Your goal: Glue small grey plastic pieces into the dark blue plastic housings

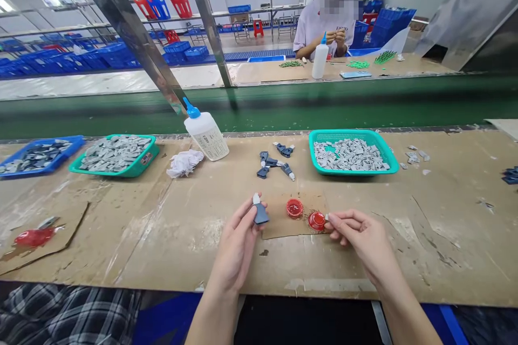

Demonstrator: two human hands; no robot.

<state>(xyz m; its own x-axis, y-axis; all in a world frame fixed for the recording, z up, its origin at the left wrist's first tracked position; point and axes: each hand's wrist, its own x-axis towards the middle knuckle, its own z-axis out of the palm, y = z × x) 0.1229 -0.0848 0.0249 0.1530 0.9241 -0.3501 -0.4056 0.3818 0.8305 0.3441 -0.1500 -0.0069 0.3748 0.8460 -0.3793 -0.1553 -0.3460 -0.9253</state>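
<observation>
Nearest us, our left grip (pixel 234 245) pinches a blue part (pixel 261 215) with its long axis nearly upright, while our right grip (pixel 364 240), the closer to it, pinches a small pale bit (pixel 326 216) just beside a red cup (pixel 316 221).

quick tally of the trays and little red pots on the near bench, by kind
teal plastic trays: 2
blue plastic tray: 1
small red pots: 2
total: 5
</observation>
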